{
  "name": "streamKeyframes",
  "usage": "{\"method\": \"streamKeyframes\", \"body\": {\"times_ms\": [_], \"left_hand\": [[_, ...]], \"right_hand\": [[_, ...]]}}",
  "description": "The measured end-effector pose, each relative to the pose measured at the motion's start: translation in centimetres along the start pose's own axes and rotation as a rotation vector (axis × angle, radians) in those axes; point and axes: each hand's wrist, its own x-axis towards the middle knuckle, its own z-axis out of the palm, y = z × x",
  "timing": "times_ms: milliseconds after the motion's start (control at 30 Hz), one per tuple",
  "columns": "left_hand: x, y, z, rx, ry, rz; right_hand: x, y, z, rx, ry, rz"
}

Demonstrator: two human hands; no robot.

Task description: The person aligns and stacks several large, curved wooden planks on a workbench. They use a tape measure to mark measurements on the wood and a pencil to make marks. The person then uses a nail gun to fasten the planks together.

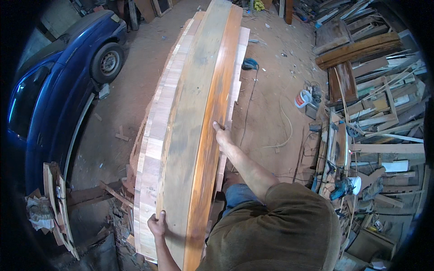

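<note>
A long wooden board (pixel 185 122) stretches away from me, with a dull grey-brown band on its left and a glossy orange-brown band (pixel 205 180) on its right. Whether these bands are one piece or two, I cannot tell. My left hand (pixel 157 224) grips the near left edge, thumb on top and fingers mostly hidden. Farther along, my right hand (pixel 221 137) holds the right edge, its thumb lying on the orange band and the other fingers out of sight. Beneath the board lies a wider panel of pale strips (pixel 149 158) with uneven edges.
A blue car (pixel 58 81) stands at the left. Wood scraps (pixel 58 207) are stacked at near left. At the right are a white bucket (pixel 303 98), a blue power tool (pixel 341 189) and heaped timber (pixel 379 99). A cable (pixel 287 122) crosses the dusty floor (pixel 266 81).
</note>
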Motion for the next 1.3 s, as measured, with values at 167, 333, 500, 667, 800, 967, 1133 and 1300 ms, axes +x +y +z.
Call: {"method": "streamKeyframes", "body": {"times_ms": [167,333,500,667,800,967,1133,1300], "left_hand": [[2.4,0.1,1.6,0.618,-0.034,0.297],[3.0,1.2,3.5,0.422,-0.028,0.277],[5.7,3.9,6.9,0.375,-0.067,0.340],[10.3,10.0,13.1,0.403,-0.086,0.402],[14.5,17.1,20.1,0.541,-0.092,0.421],[19.6,25.9,27.7,0.718,-0.171,0.342],[20.5,29.7,30.3,0.729,-0.164,0.315],[21.0,30.3,29.8,0.682,-0.186,0.312]], "right_hand": [[3.3,0.1,-1.8,-0.579,0.154,-0.205],[5.0,1.0,-4.2,-0.588,0.259,-0.377],[5.1,1.1,-5.1,-0.509,0.127,-0.327],[8.6,-1.0,-4.3,-0.502,0.070,-0.348],[15.0,-3.9,-3.4,-0.467,0.134,-0.391],[20.9,-6.9,-2.7,-0.395,0.134,-0.321],[21.5,-6.5,-1.9,-0.403,0.234,-0.167],[22.1,-7.9,-2.4,-0.376,0.161,-0.093]]}}
